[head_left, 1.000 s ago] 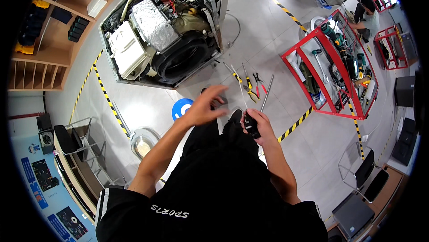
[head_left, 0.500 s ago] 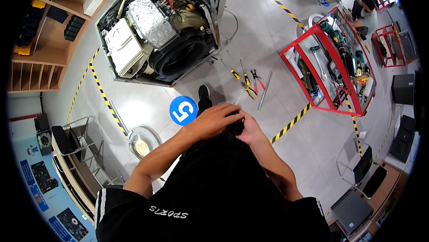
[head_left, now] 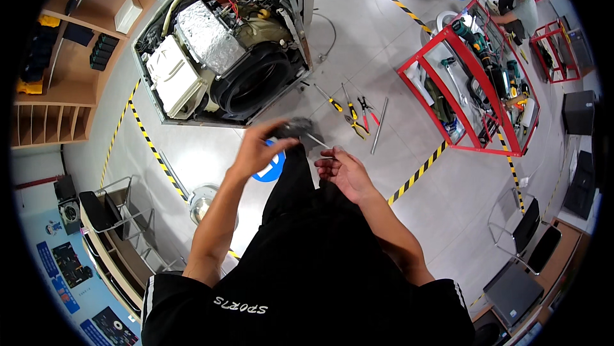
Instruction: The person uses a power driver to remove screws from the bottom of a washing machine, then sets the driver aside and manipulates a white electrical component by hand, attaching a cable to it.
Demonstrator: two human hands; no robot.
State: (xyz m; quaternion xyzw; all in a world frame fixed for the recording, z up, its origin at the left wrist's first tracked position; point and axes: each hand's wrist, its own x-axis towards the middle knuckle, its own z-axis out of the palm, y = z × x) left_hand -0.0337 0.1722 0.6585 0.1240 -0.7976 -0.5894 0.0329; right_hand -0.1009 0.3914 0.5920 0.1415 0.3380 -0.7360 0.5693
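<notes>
Both hands have drawn apart since half a second ago, when they met in front of the body: the left hand [head_left: 252, 149] has swung up and to the left, while the right hand [head_left: 348, 174] stays low, its palm now turned up. The left hand is closed around a dark tool [head_left: 292, 130], blurred enough that its exact shape is hard to make out, with the thumb lying along its near side. From this tool a thin, pale rod [head_left: 317, 141] slants down to the right and reaches the fingertips of the right hand, whose fingers are loosely curled; I cannot tell whether they pinch the rod or only touch it. The tool is above the floor [head_left: 409, 154], over the dark trousers and foot area. Just beyond it lie two screwdrivers [head_left: 332, 103] with yellow and black handles, yellow pliers [head_left: 359, 128], red-handled pliers [head_left: 369, 114] and a straight metal bar [head_left: 379, 126]. Farther off to the left stands an opened washing machine [head_left: 220, 52], and to the right a red cart [head_left: 422, 57] full of tools. Partly behind the left hand is a round blue floor sign [head_left: 271, 170].
</notes>
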